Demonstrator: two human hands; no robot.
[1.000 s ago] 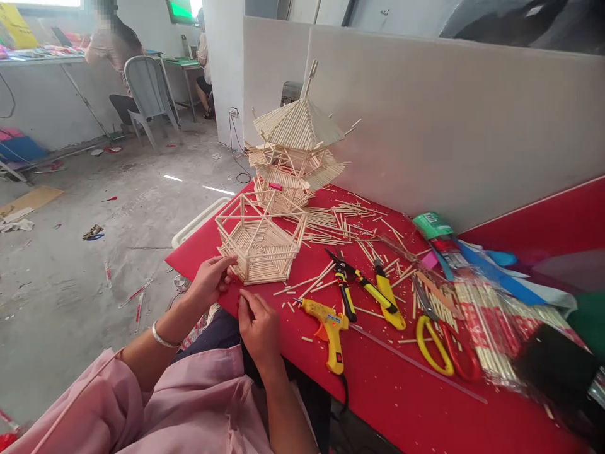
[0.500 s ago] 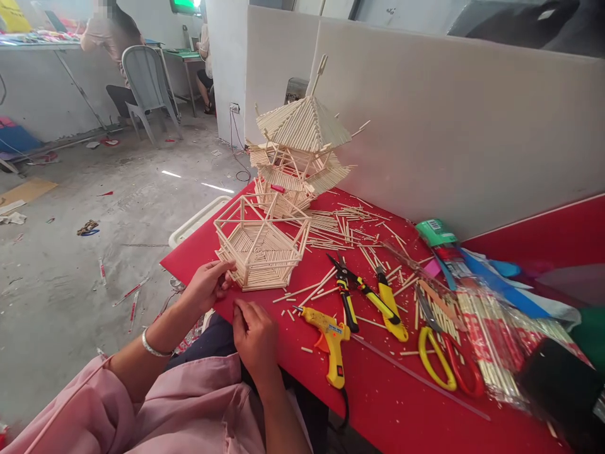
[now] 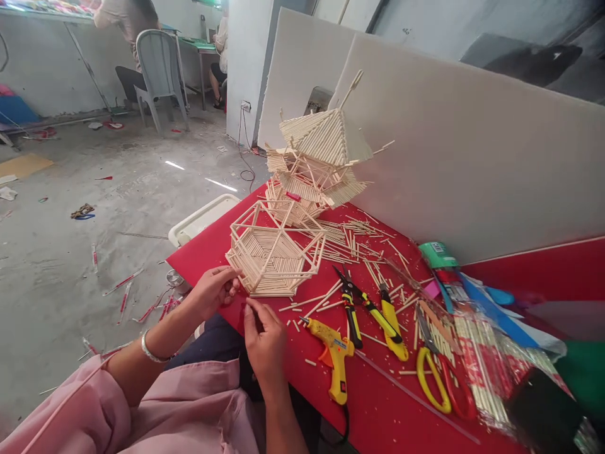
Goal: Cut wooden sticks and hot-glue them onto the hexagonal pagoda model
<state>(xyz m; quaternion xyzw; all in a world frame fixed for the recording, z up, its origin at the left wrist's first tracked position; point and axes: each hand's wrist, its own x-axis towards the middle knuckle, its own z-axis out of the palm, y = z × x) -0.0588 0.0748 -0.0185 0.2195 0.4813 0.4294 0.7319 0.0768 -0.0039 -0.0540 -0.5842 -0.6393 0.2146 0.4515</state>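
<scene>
A hexagonal open frame of thin wooden sticks [image 3: 276,268], with a floor of laid sticks, rests near the edge of the red tabletop. My left hand [image 3: 215,293] is closed at its near left corner, thumb and forefinger on the base. Just to the right, my right hand [image 3: 266,337] is held at the table edge with thumb and fingers pinched together; anything between them is too small to make out. Behind the frame stands a tiered stick pagoda [image 3: 316,142] with a pointed roof. A yellow glue gun [image 3: 333,353] lies right of my right hand.
Loose sticks [image 3: 350,236] litter the red table [image 3: 378,416]. Pliers [image 3: 350,309], a yellow-handled cutter [image 3: 392,321], scissors [image 3: 439,378] and bagged sticks [image 3: 482,359] lie to the right. A white board [image 3: 449,145] stands behind. One person [image 3: 125,31] sits near a grey chair [image 3: 161,66].
The view has shifted, so the table and frame appear slightly farther right and lower. Both hands keep nearly the same pose beside the frame.
</scene>
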